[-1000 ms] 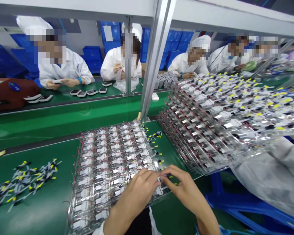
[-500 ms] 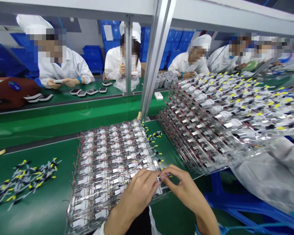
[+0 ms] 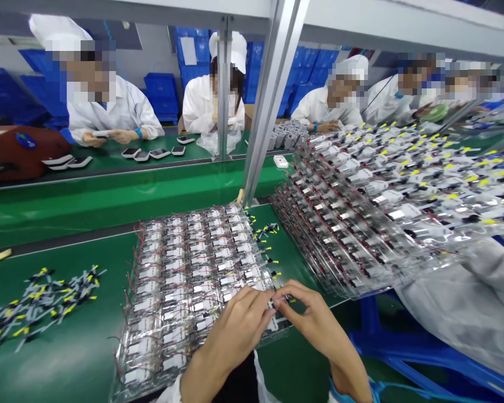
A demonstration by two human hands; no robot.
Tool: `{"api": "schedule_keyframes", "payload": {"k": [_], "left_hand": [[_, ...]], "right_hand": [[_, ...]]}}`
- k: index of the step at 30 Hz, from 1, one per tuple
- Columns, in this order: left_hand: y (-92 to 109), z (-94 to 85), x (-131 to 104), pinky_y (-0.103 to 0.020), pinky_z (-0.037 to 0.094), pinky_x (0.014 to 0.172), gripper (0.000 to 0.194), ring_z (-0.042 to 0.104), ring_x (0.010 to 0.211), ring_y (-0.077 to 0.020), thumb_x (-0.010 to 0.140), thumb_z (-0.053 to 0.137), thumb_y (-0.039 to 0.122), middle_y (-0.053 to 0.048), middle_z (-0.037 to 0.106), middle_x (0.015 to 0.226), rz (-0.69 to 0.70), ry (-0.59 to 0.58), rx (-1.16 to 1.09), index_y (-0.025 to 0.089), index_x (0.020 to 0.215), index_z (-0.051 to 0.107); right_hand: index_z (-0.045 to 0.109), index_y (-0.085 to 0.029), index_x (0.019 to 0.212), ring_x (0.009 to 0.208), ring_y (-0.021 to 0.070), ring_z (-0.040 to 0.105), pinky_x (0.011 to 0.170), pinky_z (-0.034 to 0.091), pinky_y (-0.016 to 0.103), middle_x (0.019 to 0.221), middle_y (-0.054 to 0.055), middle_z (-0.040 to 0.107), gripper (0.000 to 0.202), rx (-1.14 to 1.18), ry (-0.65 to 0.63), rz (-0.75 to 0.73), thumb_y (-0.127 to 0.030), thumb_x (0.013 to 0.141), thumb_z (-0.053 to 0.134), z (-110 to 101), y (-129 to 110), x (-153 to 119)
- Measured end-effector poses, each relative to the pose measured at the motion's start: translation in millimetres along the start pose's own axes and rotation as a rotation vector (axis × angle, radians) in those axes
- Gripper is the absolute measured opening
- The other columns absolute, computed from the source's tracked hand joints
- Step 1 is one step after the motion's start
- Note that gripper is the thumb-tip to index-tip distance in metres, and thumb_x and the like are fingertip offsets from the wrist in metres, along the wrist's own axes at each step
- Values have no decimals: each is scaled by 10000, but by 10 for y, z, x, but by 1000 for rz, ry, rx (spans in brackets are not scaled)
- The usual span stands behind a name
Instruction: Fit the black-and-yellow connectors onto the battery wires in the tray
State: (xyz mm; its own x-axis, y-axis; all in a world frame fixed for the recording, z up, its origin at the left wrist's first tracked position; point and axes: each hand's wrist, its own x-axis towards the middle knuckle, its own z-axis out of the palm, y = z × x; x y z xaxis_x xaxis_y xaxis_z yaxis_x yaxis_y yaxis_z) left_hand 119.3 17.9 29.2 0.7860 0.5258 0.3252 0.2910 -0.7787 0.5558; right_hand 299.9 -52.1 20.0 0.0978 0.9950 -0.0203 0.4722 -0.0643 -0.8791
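A clear plastic tray (image 3: 180, 291) on the green bench holds rows of small white-and-silver modules with thin red wires. At its near right corner my left hand (image 3: 241, 319) reaches over the modules, thumb and fingers pinched together. My right hand (image 3: 306, 316) meets it there in a pinch, fingertips almost touching those of the left. What lies between the fingertips is small and mostly hidden; a dark bit and a yellow tip show beside them. Thin strips with black parts and yellow ends (image 3: 273, 261) stick out along the tray's right edge.
Loose strips (image 3: 46, 302) lie heaped on the left. At right stands a tall stack of loaded trays (image 3: 361, 212). A metal post (image 3: 273, 106) rises behind the tray. Across the green conveyor (image 3: 151, 193), several people in white work. A blue cord (image 3: 386, 389) hangs at my right wrist.
The view has shifted slightly. Both hands remain pinched at the same tray corner, with the right fingertips moved a little closer to the left ones.
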Motion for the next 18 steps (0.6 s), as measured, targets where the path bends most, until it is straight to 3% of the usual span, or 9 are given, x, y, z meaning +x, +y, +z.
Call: {"api": "schedule_keyframes", "payload": {"k": [18], "left_hand": [[22,9,-1,-344,578,766,169,660,859,-208,1015,443,211,-65,699,943,-8,43,-22,180,1090,592]], "right_hand": [[665,-222,846,859,219,604,802,450,333,850,31,639,185,-36,-2,20,-347,942,568,1,-17,-24]]}}
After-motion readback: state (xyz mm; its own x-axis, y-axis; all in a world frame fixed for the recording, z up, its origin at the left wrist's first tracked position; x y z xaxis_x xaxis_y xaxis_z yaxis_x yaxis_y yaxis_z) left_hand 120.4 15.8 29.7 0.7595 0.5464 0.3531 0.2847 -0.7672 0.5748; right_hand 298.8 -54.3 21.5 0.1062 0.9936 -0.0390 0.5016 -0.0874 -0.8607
